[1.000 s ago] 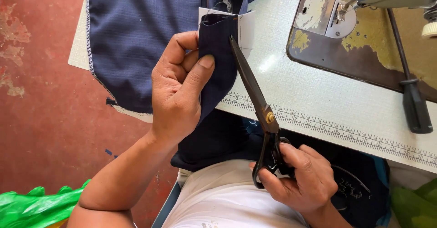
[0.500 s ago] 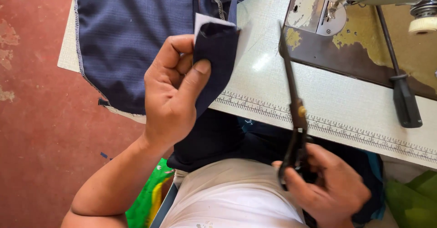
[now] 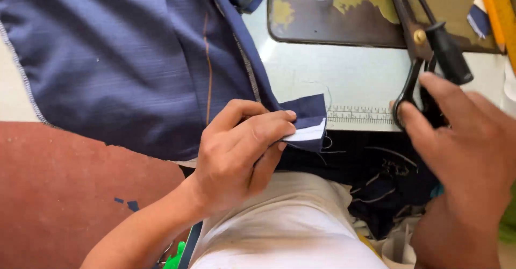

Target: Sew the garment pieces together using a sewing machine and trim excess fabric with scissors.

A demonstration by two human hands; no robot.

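My left hand [image 3: 242, 148] pinches a small folded piece of navy fabric [image 3: 309, 121] with a white lining strip, at the table's front edge. This piece joins a large navy garment [image 3: 123, 59] spread over the table's left side, with an orange chalk line down it. My right hand [image 3: 462, 151] rests on the black handles of long tailor's scissors [image 3: 411, 43], which lie on the table with the blades pointing away. The fingers touch the handles but whether they grip them is unclear.
The sewing machine's worn base plate [image 3: 344, 11] sits at the back of the white table [image 3: 344, 81]. A printed ruler strip [image 3: 357, 116] runs along the table's edge. A yellow stick [image 3: 497, 11] lies far right. Red floor [image 3: 64, 194] is on the left.
The right hand has carried the scissors up and away from the fabric and laid them on the table by the machine. The left hand lowered the folded piece toward the table edge.
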